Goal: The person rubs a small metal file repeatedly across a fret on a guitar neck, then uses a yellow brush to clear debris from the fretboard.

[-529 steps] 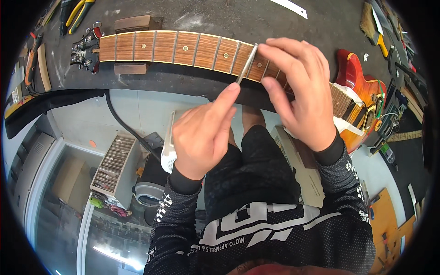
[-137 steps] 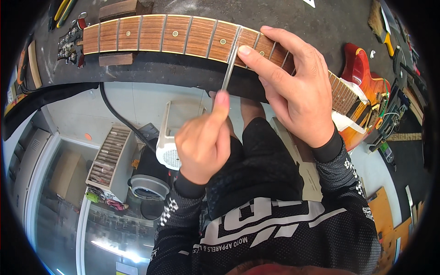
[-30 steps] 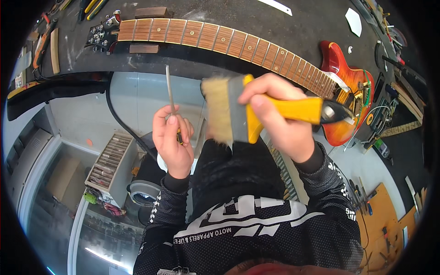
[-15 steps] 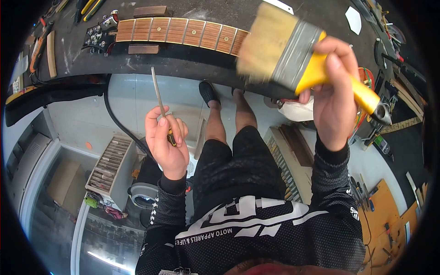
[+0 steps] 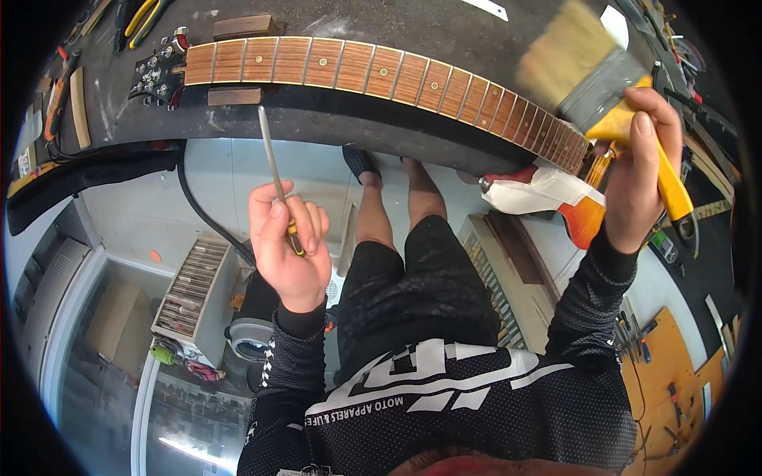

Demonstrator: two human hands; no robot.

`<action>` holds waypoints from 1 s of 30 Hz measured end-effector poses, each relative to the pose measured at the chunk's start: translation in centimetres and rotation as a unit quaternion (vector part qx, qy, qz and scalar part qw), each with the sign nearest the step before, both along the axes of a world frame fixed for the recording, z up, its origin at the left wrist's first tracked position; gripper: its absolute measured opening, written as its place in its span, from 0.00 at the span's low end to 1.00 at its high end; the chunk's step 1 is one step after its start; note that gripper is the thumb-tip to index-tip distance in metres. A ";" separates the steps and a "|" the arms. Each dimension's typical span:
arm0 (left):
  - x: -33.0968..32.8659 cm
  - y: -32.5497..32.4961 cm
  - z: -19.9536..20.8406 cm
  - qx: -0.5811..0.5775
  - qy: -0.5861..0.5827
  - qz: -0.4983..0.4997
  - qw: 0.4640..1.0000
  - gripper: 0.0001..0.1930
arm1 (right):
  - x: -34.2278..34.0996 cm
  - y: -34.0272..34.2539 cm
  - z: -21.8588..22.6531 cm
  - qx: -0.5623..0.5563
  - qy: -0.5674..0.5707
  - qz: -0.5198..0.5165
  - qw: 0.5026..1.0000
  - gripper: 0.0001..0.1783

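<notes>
My right hand (image 5: 644,170) grips the yellow handle of a wide paintbrush (image 5: 583,67). Its pale bristles, slightly blurred, point up and left above the bench, beyond the end of the fretboard. In my left hand (image 5: 290,246), curled closed below the bench edge, is a slim file (image 5: 274,155) with a yellow-and-black handle, its tip pointing up toward a small wooden block (image 5: 236,96). An electric guitar lies across the bench, with a brown fretboard (image 5: 361,67), black headstock (image 5: 159,74) and orange body (image 5: 583,222) partly covered by white sheeting (image 5: 530,193). The brush and right hand hide part of the body.
Another wooden block (image 5: 242,26) lies beyond the neck on the dark workbench (image 5: 317,119). Yellow-handled pliers (image 5: 147,22) lie at the far left. Below the bench are a cabinet of stacked slats (image 5: 190,282) and a black hose (image 5: 208,210).
My right hand has carried the paintbrush rightward, away from the middle of the fretboard, uncovering the upper frets and guitar body. My left hand keeps its hold on the file, nearly still.
</notes>
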State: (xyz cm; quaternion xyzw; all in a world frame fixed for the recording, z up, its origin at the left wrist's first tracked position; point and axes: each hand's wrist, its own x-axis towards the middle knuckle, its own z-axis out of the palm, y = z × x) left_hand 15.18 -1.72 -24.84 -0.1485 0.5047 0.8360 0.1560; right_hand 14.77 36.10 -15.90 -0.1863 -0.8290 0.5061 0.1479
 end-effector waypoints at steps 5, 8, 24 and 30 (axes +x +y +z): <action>-1.9 2.1 0.4 0.107 0.033 -0.047 0.993 0.16 | -0.6 4.8 -0.8 0.375 -0.090 0.030 0.922 0.12; -2.6 2.2 0.0 0.230 -0.008 -0.089 0.969 0.16 | -1.2 8.5 -3.2 0.390 -0.060 0.048 0.918 0.10; -3.9 7.7 -1.2 -0.425 0.388 -0.140 0.805 0.22 | -3.7 10.1 -8.4 0.455 -0.128 -0.041 0.880 0.26; -3.9 8.0 -1.7 -0.451 0.396 -0.136 0.788 0.23 | -3.1 -1.3 -6.6 0.322 0.013 0.142 0.936 0.17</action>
